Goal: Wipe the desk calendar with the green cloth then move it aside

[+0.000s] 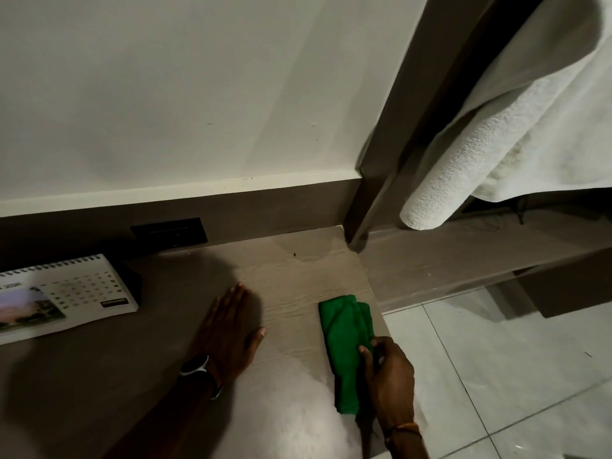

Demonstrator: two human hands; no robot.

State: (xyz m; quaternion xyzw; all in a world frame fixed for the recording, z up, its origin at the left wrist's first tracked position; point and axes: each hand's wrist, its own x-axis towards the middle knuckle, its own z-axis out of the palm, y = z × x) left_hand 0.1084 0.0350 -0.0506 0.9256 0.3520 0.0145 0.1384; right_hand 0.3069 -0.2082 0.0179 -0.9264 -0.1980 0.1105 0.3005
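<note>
A white spiral-bound desk calendar [66, 296] with a landscape picture stands at the left of the wooden desk [291, 276], near the wall. A folded green cloth [346, 346] lies along the desk's right edge. My right hand [389, 376] pinches the cloth's right side with thumb and fingers, the cloth still resting on the desk. My left hand [228, 332] lies flat on the desk, palm down with fingers together, between calendar and cloth; it holds nothing. A watch sits on that wrist.
A dark socket plate [169, 231] is set in the desk's back panel. A white towel [496, 144] hangs at the upper right over a lower shelf [463, 260]. Tiled floor [496, 376] lies right of the desk edge.
</note>
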